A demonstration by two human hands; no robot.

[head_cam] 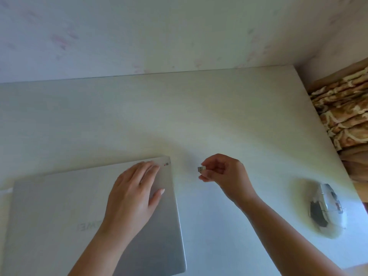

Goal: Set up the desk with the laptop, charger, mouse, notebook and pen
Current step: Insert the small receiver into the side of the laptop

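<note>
Hands: L hand [132, 193] flat, fingers straight, on closed laptop [59, 226]; R hand [223, 173] pinches small USB dongle [201, 169].

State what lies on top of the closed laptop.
Only the left hand rests flat on the laptop lid, near its far right corner. It covers part of the lid, hiding that patch.

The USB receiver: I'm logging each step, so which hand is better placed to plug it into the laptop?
Right. The right hand already pinches the USB receiver beside the closed laptop, while the left hand rests flat on its lid.
</note>
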